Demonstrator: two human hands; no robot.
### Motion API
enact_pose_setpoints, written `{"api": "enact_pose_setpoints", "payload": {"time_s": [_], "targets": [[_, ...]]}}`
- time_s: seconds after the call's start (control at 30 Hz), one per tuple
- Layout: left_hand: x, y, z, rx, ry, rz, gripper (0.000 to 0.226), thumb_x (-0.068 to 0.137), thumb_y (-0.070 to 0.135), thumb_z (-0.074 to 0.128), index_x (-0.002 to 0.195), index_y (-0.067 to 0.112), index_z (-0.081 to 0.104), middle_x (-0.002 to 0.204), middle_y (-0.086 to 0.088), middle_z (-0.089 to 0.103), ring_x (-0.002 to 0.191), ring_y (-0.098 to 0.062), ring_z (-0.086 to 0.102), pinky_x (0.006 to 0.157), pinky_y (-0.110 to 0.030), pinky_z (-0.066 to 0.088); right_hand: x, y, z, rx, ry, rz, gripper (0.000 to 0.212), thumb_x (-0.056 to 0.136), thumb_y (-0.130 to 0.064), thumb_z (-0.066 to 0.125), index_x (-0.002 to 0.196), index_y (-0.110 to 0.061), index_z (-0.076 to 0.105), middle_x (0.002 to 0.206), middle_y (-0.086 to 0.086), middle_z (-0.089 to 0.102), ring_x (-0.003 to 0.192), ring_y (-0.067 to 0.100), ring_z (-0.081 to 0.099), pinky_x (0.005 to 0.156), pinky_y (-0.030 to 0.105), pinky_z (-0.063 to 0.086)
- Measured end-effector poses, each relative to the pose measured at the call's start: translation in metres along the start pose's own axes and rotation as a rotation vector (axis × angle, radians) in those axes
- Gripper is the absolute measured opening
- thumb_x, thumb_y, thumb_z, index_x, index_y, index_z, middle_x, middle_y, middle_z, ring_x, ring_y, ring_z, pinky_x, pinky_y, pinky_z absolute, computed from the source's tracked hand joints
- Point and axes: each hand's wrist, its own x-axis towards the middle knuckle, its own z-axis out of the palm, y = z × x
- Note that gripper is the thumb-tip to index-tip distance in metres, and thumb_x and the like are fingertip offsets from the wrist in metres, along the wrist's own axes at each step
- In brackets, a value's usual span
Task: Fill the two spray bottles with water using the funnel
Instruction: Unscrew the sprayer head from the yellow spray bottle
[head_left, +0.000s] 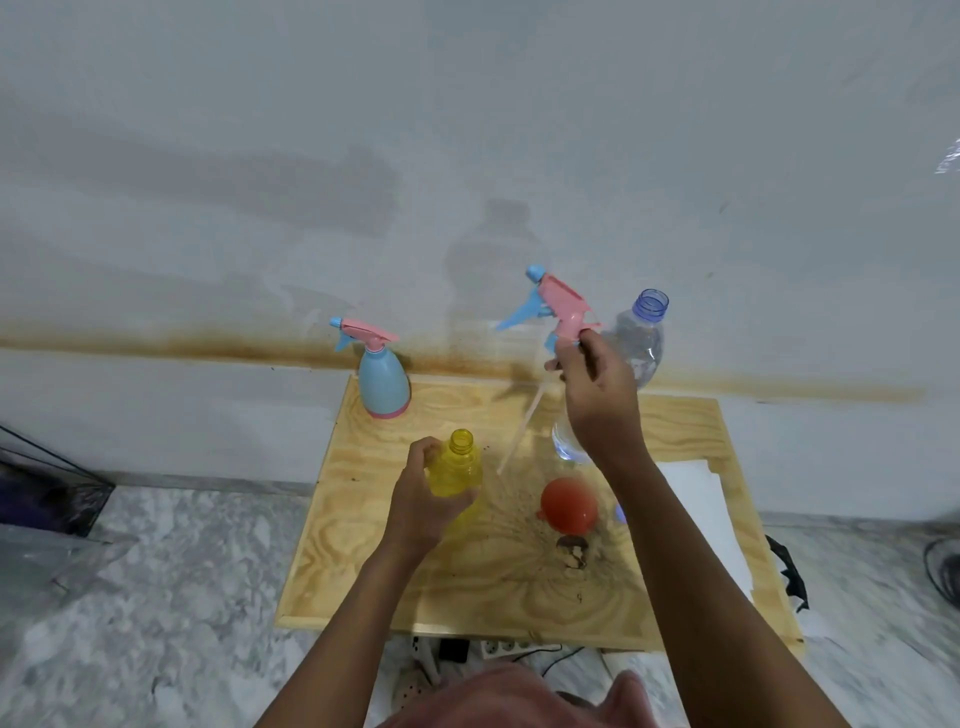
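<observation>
Yellow bottle (457, 470), uncapped, held in left hand (423, 499) grip at frame centre; right hand (597, 400) pinches pink spray head (558, 306) raised upper right, tube dangling over counter (363, 571).

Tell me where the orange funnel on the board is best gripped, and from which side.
Best across its round bowl, from above: the funnel lies low on the board with bare wood around it, and the tab on its left edge looks small. The right hand, nearest, holds the spray head and must free up first.
</observation>
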Motion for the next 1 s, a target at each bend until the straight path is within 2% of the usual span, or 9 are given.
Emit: {"api": "enact_pose_setpoints", "payload": {"time_s": [0.07,0.13,0.33,0.5,0.57,0.63,0.77,0.83,1.0], "targets": [[-0.002,-0.004,0.006,0.006,0.001,-0.003,0.070,0.068,0.020,0.089,0.124,0.017,0.046,0.116,0.003,0.057,0.111,-0.016,0.054,0.084,-0.024,0.041,-0.001,0.030,0.005,-0.157,-0.118,0.110,0.019,0.098,-0.023,0.054,0.095,-0.008,0.065,0.079,0.021,0.064,0.073,0.035,0.059,0.064,0.034,0.043],[-0.003,-0.006,0.010,0.006,-0.003,-0.009,0.069,0.069,0.018,0.089,0.121,0.019,0.044,0.113,0.005,0.056,0.107,-0.014,0.054,0.082,-0.023,0.041,-0.006,0.059,0.013,-0.254,-0.185,0.203,0.020,0.096,-0.025,0.056,0.098,-0.009,0.068,0.081,0.011,0.067,0.073,0.026,0.061,0.067,0.035,0.045],[-0.004,-0.008,0.021,0.031,-0.044,-0.093,0.067,0.069,0.019,0.088,0.117,0.026,0.042,0.103,0.012,0.056,0.093,-0.012,0.057,0.071,-0.017,0.044,-0.017,0.123,0.033,-0.309,-0.303,0.373,0.027,0.098,-0.027,0.052,0.095,-0.006,0.067,0.085,0.017,0.070,0.072,0.029,0.064,0.069,0.043,0.052],[-0.001,-0.006,0.026,0.046,-0.053,-0.118,0.066,0.067,0.016,0.089,0.112,0.028,0.042,0.098,0.015,0.057,0.088,0.006,0.056,0.067,-0.008,0.043,-0.011,0.155,0.043,-0.336,-0.376,0.437,0.026,0.100,-0.028,0.048,0.079,-0.015,0.056,0.069,0.001,0.056,0.059,0.014,0.050,0.053,0.027,0.036],[0.001,-0.006,0.025,0.051,-0.072,-0.126,0.069,0.066,0.018,0.090,0.113,0.029,0.041,0.102,0.014,0.057,0.091,0.004,0.057,0.069,-0.010,0.043,-0.006,0.166,0.048,-0.345,-0.389,0.451,0.029,0.100,-0.027,0.048,0.070,-0.025,0.048,0.066,-0.005,0.051,0.058,0.011,0.047,0.053,0.025,0.034],[0.002,-0.008,0.024,0.061,-0.091,-0.119,0.075,0.063,0.022,0.092,0.117,0.030,0.040,0.110,0.011,0.056,0.099,0.000,0.056,0.074,-0.012,0.043,-0.002,0.174,0.053,-0.380,-0.399,0.451,0.033,0.101,-0.028,0.047,0.068,-0.024,0.047,0.062,-0.007,0.048,0.056,0.011,0.046,0.051,0.024,0.033],[0.003,-0.006,0.019,0.091,-0.093,-0.057,0.068,0.067,0.027,0.090,0.118,0.031,0.046,0.117,0.007,0.058,0.107,-0.006,0.056,0.085,-0.018,0.045,0.006,0.186,0.061,-0.414,-0.423,0.491,0.026,0.101,-0.026,0.045,0.082,-0.011,0.055,0.072,0.001,0.055,0.067,0.017,0.050,0.054,0.028,0.035],[0.002,-0.004,0.018,0.101,-0.091,-0.031,0.058,0.071,0.027,0.088,0.115,0.031,0.051,0.112,0.009,0.061,0.103,-0.005,0.058,0.084,-0.021,0.048,0.009,0.194,0.065,-0.404,-0.420,0.521,0.026,0.100,-0.025,0.046,0.090,-0.008,0.063,0.082,0.007,0.059,0.075,0.020,0.054,0.063,0.028,0.038],[0.002,0.000,0.017,0.106,-0.081,-0.022,0.052,0.072,0.026,0.087,0.111,0.028,0.053,0.106,0.010,0.064,0.100,-0.009,0.061,0.081,-0.027,0.050,0.008,0.202,0.069,-0.416,-0.449,0.564,0.027,0.098,-0.018,0.049,0.102,0.002,0.067,0.087,0.013,0.062,0.079,0.025,0.056,0.065,0.031,0.039]]}}
